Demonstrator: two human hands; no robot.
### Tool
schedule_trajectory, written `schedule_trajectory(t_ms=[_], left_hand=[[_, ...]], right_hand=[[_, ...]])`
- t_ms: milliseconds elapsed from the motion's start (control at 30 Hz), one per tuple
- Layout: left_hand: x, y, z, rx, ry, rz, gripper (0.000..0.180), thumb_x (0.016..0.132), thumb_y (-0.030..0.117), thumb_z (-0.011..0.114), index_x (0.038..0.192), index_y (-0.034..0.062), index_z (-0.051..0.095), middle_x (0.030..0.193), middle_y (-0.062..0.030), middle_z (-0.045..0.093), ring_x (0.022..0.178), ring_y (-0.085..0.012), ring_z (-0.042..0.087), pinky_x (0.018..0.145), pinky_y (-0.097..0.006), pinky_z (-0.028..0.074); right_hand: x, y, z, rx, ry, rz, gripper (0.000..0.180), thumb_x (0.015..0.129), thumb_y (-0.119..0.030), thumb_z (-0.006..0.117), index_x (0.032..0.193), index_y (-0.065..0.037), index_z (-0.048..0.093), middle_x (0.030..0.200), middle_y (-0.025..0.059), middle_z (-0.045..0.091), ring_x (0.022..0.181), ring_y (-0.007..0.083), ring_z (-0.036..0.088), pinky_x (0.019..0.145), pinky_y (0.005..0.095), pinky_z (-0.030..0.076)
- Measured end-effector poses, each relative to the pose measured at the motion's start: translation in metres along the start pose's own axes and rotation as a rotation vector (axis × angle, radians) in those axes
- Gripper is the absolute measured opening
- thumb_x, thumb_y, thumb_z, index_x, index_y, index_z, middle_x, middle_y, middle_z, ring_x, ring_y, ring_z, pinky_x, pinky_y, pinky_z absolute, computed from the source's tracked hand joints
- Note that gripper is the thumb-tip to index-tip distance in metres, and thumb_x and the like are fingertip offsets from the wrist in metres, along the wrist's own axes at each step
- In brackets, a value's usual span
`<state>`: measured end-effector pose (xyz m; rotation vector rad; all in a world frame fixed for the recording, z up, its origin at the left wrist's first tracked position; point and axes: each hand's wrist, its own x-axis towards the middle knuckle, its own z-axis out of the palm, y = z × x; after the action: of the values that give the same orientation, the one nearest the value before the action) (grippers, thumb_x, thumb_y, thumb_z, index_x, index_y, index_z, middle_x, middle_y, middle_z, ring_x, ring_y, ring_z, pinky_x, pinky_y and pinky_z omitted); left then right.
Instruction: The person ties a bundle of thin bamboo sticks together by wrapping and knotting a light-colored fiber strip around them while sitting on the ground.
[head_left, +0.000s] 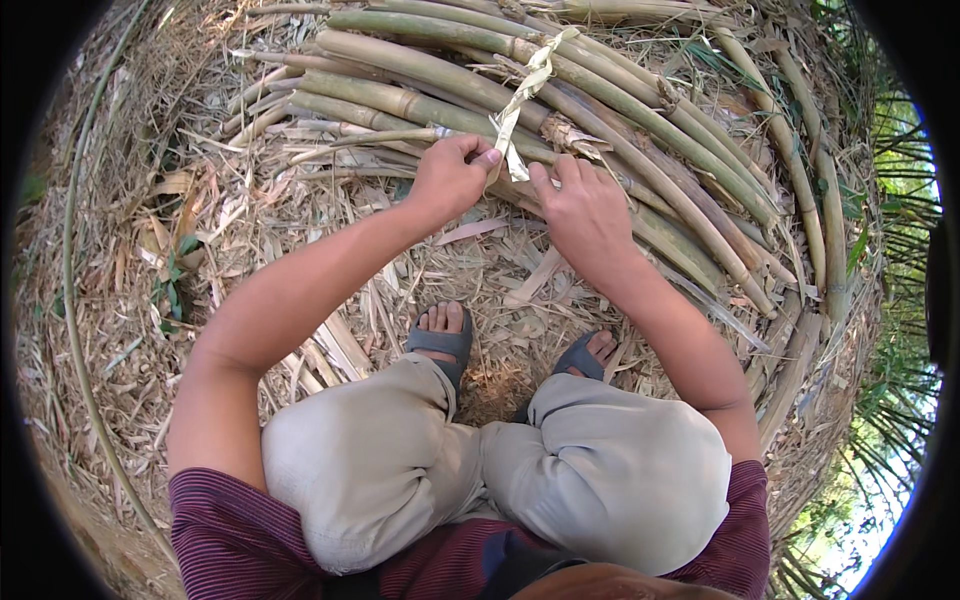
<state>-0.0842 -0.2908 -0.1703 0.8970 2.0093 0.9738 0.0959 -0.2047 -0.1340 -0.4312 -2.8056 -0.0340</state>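
A long bundle of green and tan bamboo poles [420, 95] lies on the ground in front of me. Across it runs a pale, twisted strip of split bamboo [525, 95], with its near ends hanging at the bundle's close edge. My left hand [450, 178] pinches one of these ends between thumb and fingers. Just to the right, my right hand [588, 208] is closed, its thumb and fingertips at the other end of the strip. How firmly the right fingers grip is partly hidden. Where the strip passes beneath the poles cannot be seen.
Dry leaves and bamboo shavings [330, 240] cover the ground. More poles [815, 190] curve away at the right. A thin long stem [70, 260] bends along the left side. My sandalled feet [440, 335] are between the bundle and my bent knees [360, 450].
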Motion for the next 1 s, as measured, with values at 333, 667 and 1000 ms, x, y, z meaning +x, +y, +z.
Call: schedule_trajectory(t_ms=[333, 667, 1000], left_hand=[[-0.017, 0.019, -0.008, -0.348, 0.148, -0.316, 0.022, 0.097, 0.022, 0.06, 0.102, 0.0012, 0.058, 0.089, -0.0083, 0.067, 0.075, -0.0171, 0.064, 0.067, -0.03, 0.051], [-0.003, 0.012, -0.027, -0.424, -0.051, -0.338, 0.028, 0.097, 0.03, 0.062, 0.109, 0.004, 0.06, 0.098, -0.0057, 0.069, 0.086, -0.0147, 0.068, 0.064, -0.026, 0.052], [0.01, -0.004, -0.026, -0.381, -0.197, -0.378, 0.025, 0.098, 0.024, 0.062, 0.111, 0.0037, 0.069, 0.098, -0.0027, 0.072, 0.085, -0.0116, 0.068, 0.062, -0.024, 0.049]], right_hand=[[0.021, -0.001, 0.043, -0.07, 0.062, -0.218, 0.025, 0.079, -0.014, 0.058, 0.099, 0.0, 0.064, 0.086, 0.0074, 0.057, 0.082, 0.0202, 0.059, 0.065, 0.0302, 0.05], [0.019, -0.016, 0.066, 0.323, 0.305, 0.118, 0.033, 0.072, -0.002, 0.069, 0.104, -0.01, 0.071, 0.094, 0.0042, 0.064, 0.081, 0.0219, 0.065, 0.066, 0.0334, 0.054], [0.014, -0.027, 0.066, 0.771, 0.37, 0.409, 0.023, 0.074, -0.006, 0.076, 0.097, -0.006, 0.073, 0.089, 0.0083, 0.067, 0.079, 0.0233, 0.065, 0.067, 0.0323, 0.051]])
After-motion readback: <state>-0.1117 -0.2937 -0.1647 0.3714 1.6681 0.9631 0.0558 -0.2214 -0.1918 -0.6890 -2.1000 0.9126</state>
